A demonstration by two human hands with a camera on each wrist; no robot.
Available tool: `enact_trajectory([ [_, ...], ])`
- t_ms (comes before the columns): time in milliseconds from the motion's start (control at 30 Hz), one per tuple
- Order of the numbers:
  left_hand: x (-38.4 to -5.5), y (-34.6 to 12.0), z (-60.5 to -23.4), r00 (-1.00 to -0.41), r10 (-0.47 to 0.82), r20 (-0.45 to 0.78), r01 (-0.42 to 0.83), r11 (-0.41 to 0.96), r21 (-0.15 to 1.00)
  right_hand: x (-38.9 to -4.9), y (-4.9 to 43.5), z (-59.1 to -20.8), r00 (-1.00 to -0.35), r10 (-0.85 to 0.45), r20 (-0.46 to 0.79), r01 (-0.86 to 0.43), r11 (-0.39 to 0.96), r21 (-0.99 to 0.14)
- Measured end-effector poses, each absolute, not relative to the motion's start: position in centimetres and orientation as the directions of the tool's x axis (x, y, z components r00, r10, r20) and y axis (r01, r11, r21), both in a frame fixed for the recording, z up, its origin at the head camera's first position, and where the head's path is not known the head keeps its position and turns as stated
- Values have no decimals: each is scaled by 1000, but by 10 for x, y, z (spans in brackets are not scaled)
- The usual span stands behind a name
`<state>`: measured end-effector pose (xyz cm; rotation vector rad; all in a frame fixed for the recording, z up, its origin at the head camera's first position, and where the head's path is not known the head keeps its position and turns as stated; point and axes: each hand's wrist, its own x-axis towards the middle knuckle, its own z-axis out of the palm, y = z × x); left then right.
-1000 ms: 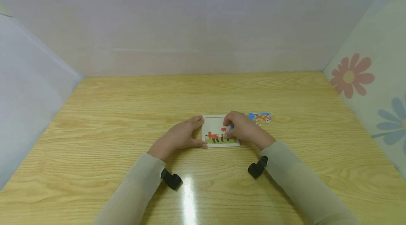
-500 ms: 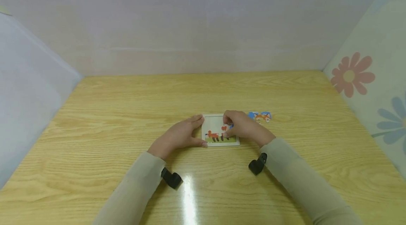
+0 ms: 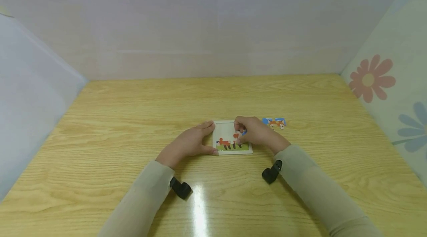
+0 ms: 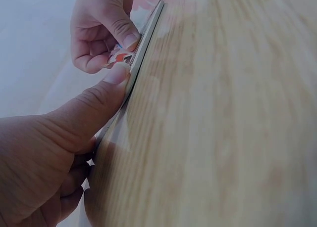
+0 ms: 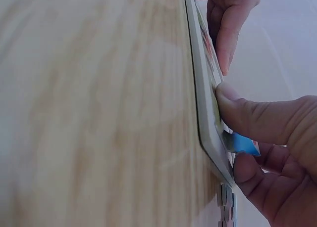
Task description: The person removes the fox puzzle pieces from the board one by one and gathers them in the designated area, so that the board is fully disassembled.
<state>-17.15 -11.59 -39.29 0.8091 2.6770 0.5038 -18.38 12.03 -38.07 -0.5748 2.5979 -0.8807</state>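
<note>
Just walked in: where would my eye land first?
Probably the partly filled, white-rimmed square puzzle tray near the centre: a bare left hand holds its left edge, and a bare right hand pinches a blue-printed puzzle piece at its right side. Just right of the tray, blue-and-orange puzzle pieces showing an animal's face lie on the yellow wood-grain table. At far right, a pink flower decorates the pale wall.

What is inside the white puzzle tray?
Picture pieces line the near side of the tray; the far left shows pale board. The right hand pinches a partly blue piece and covers the far right corner, so whatever lies there is hidden.
</note>
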Motion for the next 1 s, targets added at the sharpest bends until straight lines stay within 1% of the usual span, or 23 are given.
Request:
enact_trajectory([
  [333, -171, -115, -394, -799, 576, -174, 469, 778, 417, -181, 122, -381, -875, -447, -186, -237, 731, -640],
  [667, -169, -114, -392, -798, 575, -181, 468, 780, 414, -176, 127, -391, -913, -385, -132, -167, 651, -740],
  [1000, -169, -115, -392, -801, 569, -186, 463, 786, 409, -171, 131, -390, -937, -317, -150, -59, 564, -824],
])
